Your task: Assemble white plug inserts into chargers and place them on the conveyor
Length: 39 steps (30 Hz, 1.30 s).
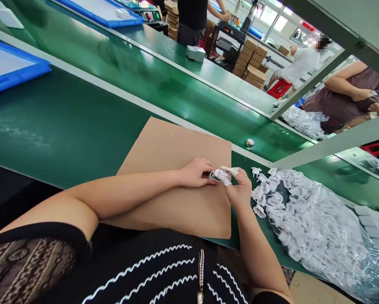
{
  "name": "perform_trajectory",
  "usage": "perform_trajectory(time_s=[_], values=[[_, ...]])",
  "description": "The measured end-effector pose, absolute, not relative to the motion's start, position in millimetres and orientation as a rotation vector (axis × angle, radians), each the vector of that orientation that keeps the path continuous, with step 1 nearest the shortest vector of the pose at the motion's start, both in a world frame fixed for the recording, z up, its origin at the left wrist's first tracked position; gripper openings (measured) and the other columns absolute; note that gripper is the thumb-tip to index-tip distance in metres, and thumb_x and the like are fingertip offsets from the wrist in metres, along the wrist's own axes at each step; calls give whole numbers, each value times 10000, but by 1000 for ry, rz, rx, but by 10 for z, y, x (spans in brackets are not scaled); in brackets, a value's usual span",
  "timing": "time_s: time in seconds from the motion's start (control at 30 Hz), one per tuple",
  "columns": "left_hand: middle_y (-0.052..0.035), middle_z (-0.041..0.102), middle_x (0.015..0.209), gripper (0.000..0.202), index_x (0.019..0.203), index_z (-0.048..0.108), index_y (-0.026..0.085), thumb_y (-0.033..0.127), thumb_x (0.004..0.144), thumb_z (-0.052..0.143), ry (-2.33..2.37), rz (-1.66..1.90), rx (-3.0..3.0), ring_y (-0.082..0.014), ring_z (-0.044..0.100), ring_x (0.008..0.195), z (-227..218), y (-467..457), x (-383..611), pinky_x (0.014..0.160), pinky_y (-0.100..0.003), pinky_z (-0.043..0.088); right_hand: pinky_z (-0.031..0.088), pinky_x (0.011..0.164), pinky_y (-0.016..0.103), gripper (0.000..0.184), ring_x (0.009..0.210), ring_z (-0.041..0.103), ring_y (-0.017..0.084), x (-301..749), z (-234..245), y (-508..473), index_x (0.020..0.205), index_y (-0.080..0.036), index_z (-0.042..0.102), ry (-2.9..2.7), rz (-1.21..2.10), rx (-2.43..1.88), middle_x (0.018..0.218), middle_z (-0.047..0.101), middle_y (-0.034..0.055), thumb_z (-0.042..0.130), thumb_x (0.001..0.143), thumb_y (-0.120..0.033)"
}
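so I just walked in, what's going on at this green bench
Someone is handling a small white part over a cardboard sheet. The left hand holds it from one side; the right hand, with white fingertip covers, meets it from the other. Its open face shows something dark and yellowish inside. To the right lies a heap of white pieces with clear plastic. Another small part sits on the green belt.
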<state>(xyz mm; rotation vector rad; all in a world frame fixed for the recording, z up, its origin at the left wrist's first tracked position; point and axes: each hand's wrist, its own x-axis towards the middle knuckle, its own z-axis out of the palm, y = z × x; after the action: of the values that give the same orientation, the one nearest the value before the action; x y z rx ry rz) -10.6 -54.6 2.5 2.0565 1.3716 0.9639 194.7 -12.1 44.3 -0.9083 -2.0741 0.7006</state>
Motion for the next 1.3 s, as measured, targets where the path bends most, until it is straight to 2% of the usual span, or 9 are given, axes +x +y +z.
perform_trajectory(time_s=[0.2, 0.4, 0.5, 0.6, 0.67, 0.87, 1.0, 1.17, 1.3], values=[[-55, 747, 1092, 254, 1026, 761, 225, 437, 885, 755, 1380, 987, 2027, -241, 652, 1049, 31, -536, -105, 940, -365, 418, 493, 824, 384, 211, 917, 609, 237, 1945, 376, -75, 1093, -263, 795, -2283, 437, -840, 926, 719, 50, 702, 914, -325], [-47, 753, 1111, 242, 1024, 763, 225, 414, 873, 768, 1383, 986, 1999, -239, 651, 1079, 36, -545, -97, 979, -372, 412, 451, 772, 361, 167, 832, 571, 227, 1927, 398, -28, 956, -225, 781, -2399, 310, -894, 813, 661, 37, 694, 904, -357], [-44, 754, 1117, 247, 1034, 767, 229, 412, 868, 770, 1417, 974, 1976, -235, 653, 1078, 55, -558, -88, 988, -377, 411, 430, 917, 410, 145, 839, 582, 218, 1923, 407, -30, 919, -223, 765, -2454, 241, -918, 809, 643, 22, 677, 904, -337], [-40, 755, 1118, 259, 1037, 772, 237, 431, 865, 767, 1433, 970, 1960, -228, 659, 1057, 75, -564, -81, 988, -372, 424, 300, 1118, 494, 116, 902, 612, 216, 1934, 377, -44, 914, -238, 753, -2455, 166, -947, 850, 666, 11, 656, 895, -297], [-39, 756, 1097, 255, 1026, 775, 239, 436, 865, 763, 1431, 976, 1962, -227, 659, 1047, 81, -564, -79, 977, -367, 432, 256, 1155, 508, 123, 930, 626, 216, 1940, 329, -64, 925, -245, 752, -2426, 169, -981, 880, 684, 12, 652, 887, -305], [-44, 754, 1071, 256, 1023, 783, 244, 432, 849, 775, 1420, 1012, 1952, -233, 659, 1025, 33, -560, -63, 977, -369, 445, 288, 1168, 532, 267, 996, 661, 238, 1896, 199, -27, 1048, -271, 764, -2306, 415, -1046, 954, 735, 27, 675, 866, -446], [-54, 735, 1022, 318, 1032, 788, 228, 462, 816, 790, 1471, 973, 1862, -222, 674, 937, 73, -452, -68, 898, -333, 501, 451, 1052, 487, 512, 1138, 651, 289, 2013, 288, 242, 1316, -215, 670, -2169, 518, -976, 1236, 722, 131, 535, 934, -528], [-43, 749, 994, 362, 1046, 784, 205, 457, 786, 807, 1828, 985, 1582, -213, 691, 874, 297, 142, -393, 765, -280, 518, 392, 1006, 672, 651, 1244, 562, 488, 2374, 186, 684, 1388, 12, 589, -2222, -180, -1447, 1324, 601, 355, 369, 988, -453], [-41, 775, 1004, 267, 1017, 782, 213, 411, 841, 748, 2198, 1003, 1330, -218, 702, 886, 572, 651, -848, 772, -282, 520, 440, 984, 550, 496, 1180, 607, 427, 2555, -36, 943, 1307, -60, 670, -2347, -372, -1594, 1245, 657, 269, 384, 961, -271]])
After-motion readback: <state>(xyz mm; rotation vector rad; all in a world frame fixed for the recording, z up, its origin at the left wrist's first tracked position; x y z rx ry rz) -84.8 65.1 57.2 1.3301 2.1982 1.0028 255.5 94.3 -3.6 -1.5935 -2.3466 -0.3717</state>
